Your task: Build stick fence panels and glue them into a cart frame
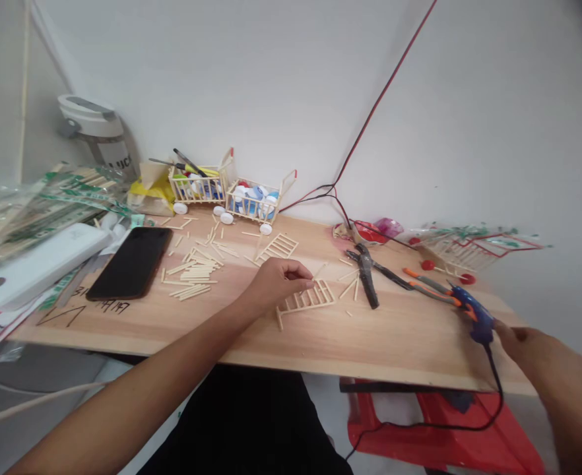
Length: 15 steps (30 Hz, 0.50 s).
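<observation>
My left hand (pixel 288 280) is closed in a pinch over the middle of the table, with a thin wooden stick (pixel 321 270) at its fingertips. Just beneath it, a small ladder-like stick frame (pixel 308 302) lies on the wood, partly covered by the hand. At the right, my right hand (pixel 543 356) is at the back of a blue glue gun (pixel 479 320); its fingers are blurred and partly hidden, so their grip is unclear. A second stick frame (pixel 278 247) rests farther back. Cut sticks (pixel 199 272) are piled left of my left hand.
Black cutters (pixel 367 277) and orange-grey pliers (pixel 432 285) lie right of centre. A black phone (pixel 130 264) and white power bank (pixel 43 264) are at left. Stick carts (pixel 254 201) stand along the wall beside a tumbler (pixel 97 135). A red stool (pixel 444 435) is below the table's edge.
</observation>
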Available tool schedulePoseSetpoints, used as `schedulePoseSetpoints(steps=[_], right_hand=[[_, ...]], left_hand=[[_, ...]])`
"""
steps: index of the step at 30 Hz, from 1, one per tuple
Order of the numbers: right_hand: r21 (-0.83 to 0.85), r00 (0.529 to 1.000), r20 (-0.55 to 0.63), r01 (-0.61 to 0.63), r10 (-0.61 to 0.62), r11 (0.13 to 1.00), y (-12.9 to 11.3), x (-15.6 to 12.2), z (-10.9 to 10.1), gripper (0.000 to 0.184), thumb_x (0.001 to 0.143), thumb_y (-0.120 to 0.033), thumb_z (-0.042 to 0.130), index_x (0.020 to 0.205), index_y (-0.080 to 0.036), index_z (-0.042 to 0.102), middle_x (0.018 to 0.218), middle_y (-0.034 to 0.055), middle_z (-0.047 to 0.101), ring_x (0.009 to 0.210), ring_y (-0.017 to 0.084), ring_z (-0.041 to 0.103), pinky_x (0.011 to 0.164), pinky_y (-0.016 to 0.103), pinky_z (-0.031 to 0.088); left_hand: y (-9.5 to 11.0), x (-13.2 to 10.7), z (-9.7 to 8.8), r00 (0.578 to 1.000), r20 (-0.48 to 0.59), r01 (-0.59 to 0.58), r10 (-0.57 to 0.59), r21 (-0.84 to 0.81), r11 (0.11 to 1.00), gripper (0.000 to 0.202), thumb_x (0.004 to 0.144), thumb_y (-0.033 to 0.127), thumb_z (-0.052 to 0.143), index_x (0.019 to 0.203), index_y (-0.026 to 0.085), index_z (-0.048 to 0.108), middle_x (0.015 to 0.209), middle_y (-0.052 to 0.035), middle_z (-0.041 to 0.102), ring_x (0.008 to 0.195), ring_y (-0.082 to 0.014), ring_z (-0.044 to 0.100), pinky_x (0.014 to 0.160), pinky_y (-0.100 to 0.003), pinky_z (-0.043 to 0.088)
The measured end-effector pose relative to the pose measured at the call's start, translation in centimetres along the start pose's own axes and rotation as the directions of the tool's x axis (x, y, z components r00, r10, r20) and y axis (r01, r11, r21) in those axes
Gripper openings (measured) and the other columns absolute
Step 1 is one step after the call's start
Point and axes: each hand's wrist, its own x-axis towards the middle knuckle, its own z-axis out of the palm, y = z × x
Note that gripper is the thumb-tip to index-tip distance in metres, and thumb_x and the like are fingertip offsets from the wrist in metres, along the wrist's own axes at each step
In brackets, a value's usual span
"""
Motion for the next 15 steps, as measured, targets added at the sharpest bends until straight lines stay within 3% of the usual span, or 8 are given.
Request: schedulePoseSetpoints(steps=[1, 2, 4, 6, 8, 10, 12, 15], right_hand=[[-0.136, 1.000, -0.014, -0.009, 0.007, 0.991, -1.7, -1.1, -0.3, 0.022, 0.056, -0.042, 0.067, 0.039, -0.032, 0.057, 0.037, 0.0037, 0.041, 0.033, 0.006, 0.021, 0.050, 0.042, 0.021], [-0.154, 0.999, -0.016, 0.029, -0.032, 0.988, -3.6, -2.4, -0.4, 0.018, 0.061, -0.043, 0.064, 0.047, -0.033, 0.061, 0.047, 0.0067, 0.050, 0.036, 0.009, 0.029, 0.053, 0.043, 0.024], [-0.015, 0.988, 0.074, 0.137, -0.136, 0.990, -8.0, -5.3, 0.3, 0.013, 0.068, -0.047, 0.063, 0.068, -0.035, 0.067, 0.072, 0.0108, 0.066, 0.051, 0.018, 0.051, 0.061, 0.044, 0.034], [0.218, 0.955, 0.220, 0.150, -0.198, 0.964, -12.4, -8.5, 2.0, 0.021, 0.074, -0.051, 0.061, 0.079, -0.031, 0.067, 0.087, 0.0107, 0.069, 0.068, 0.023, 0.060, 0.068, 0.043, 0.041], [0.517, 0.868, 0.394, 0.063, -0.302, 0.854, -15.9, -11.6, 4.2, 0.030, 0.079, -0.055, 0.058, 0.087, -0.027, 0.063, 0.095, 0.0107, 0.069, 0.085, 0.025, 0.062, 0.072, 0.041, 0.045], [0.661, 0.728, 0.543, -0.065, -0.417, 0.747, -18.3, -14.3, 6.5, 0.035, 0.081, -0.054, 0.060, 0.101, -0.026, 0.062, 0.104, 0.0095, 0.068, 0.091, 0.023, 0.061, 0.074, 0.037, 0.047], [0.703, 0.612, 0.637, -0.211, -0.469, 0.679, -19.6, -16.5, 8.3, 0.037, 0.081, -0.050, 0.065, 0.108, -0.025, 0.060, 0.100, 0.0069, 0.067, 0.084, 0.019, 0.059, 0.070, 0.032, 0.046], [0.695, 0.505, 0.712, -0.409, -0.488, 0.592, -20.3, -18.6, 9.8, 0.028, 0.082, -0.043, 0.066, 0.101, -0.023, 0.062, 0.080, 0.0007, 0.059, 0.064, 0.011, 0.047, 0.057, 0.024, 0.038]], left_hand=[[0.1, -0.1, 0.1, 1.000, 0.001, 0.022, -0.022, -0.034, 0.999, 0.013, 0.064, 0.021, 0.076, 0.071, 0.012, 0.070, 0.067, -0.0008, 0.067, 0.063, -0.0096, 0.057, 0.061, -0.020, 0.041], [0.1, -0.2, 0.2, 0.999, 0.003, 0.048, -0.048, -0.073, 0.996, 0.014, 0.064, 0.021, 0.076, 0.072, 0.012, 0.070, 0.067, -0.0005, 0.066, 0.062, -0.0089, 0.056, 0.061, -0.020, 0.041], [0.1, -0.7, 0.5, 0.994, 0.012, 0.106, -0.105, -0.151, 0.983, 0.016, 0.064, 0.023, 0.077, 0.073, 0.012, 0.070, 0.064, 0.0005, 0.065, 0.058, -0.0076, 0.054, 0.059, -0.020, 0.040], [0.0, -1.4, 1.0, 0.989, 0.023, 0.148, -0.146, -0.218, 0.965, 0.019, 0.063, 0.026, 0.078, 0.074, 0.013, 0.070, 0.062, 0.0013, 0.063, 0.055, -0.0069, 0.052, 0.057, -0.020, 0.038], [-0.1, -2.3, 1.4, 0.990, 0.015, 0.137, -0.138, -0.276, 0.951, 0.021, 0.062, 0.028, 0.080, 0.074, 0.013, 0.071, 0.064, 0.0005, 0.064, 0.058, -0.0076, 0.053, 0.059, -0.020, 0.039], [-0.3, -3.2, 1.7, 0.996, -0.035, 0.070, -0.085, -0.304, 0.950, 0.021, 0.061, 0.028, 0.080, 0.073, 0.013, 0.072, 0.070, -0.0009, 0.067, 0.065, -0.0092, 0.056, 0.066, -0.022, 0.042], [-0.3, -3.9, 1.9, 0.995, -0.092, 0.007, -0.037, -0.307, 0.952, 0.021, 0.062, 0.029, 0.080, 0.072, 0.012, 0.072, 0.071, -0.0020, 0.067, 0.069, -0.0108, 0.057, 0.069, -0.022, 0.043], [-0.4, -4.7, 1.8, 0.988, -0.149, -0.020, -0.033, -0.337, 0.941, 0.022, 0.062, 0.029, 0.080, 0.070, 0.010, 0.071, 0.069, -0.0021, 0.065, 0.069, -0.0116, 0.057, 0.069, -0.023, 0.044]])
